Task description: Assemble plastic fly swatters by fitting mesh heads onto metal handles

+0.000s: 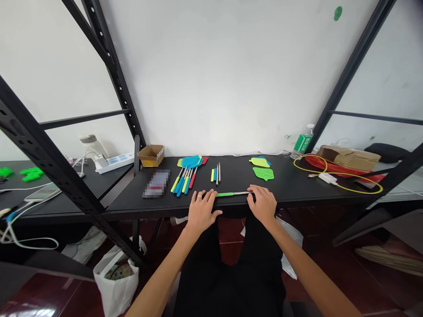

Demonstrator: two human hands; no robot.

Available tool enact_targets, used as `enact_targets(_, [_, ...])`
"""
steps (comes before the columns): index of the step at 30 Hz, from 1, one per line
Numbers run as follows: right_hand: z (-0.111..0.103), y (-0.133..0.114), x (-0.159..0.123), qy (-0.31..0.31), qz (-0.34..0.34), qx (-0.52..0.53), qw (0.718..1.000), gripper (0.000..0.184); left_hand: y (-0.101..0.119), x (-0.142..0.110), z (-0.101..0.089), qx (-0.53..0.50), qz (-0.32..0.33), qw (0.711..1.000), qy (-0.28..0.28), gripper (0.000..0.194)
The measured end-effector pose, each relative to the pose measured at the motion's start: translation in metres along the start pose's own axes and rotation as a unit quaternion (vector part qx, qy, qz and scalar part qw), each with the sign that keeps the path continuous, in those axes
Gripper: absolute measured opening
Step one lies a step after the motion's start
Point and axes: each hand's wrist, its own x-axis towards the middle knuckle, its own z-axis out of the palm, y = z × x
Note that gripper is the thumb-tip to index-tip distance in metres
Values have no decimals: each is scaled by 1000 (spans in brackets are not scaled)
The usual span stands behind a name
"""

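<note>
Holding 1 green-handled rod (228, 194) between 2 hands (202, 211) (263, 203).

The left hand's (202, 210) fingertips hid one end of the rod (228, 194); the right hand's (262, 203) fingers hid the other. Pixel blocks blurred the slab (156, 183), so its markings could not be read. A lime paddle (260, 163) covered most of a blue one (269, 163). The lettering on the bottle (303, 141) was too small to read. The bottom edge cut off both forearms (161, 273), and the left edge a green piece (5, 172).
</note>
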Motion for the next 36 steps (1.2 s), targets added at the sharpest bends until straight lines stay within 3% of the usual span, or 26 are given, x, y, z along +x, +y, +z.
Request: enact_targets(36, [-1,0,1,2,-6,-16,1000,19,1,-1,1,19,2,1000,6,68])
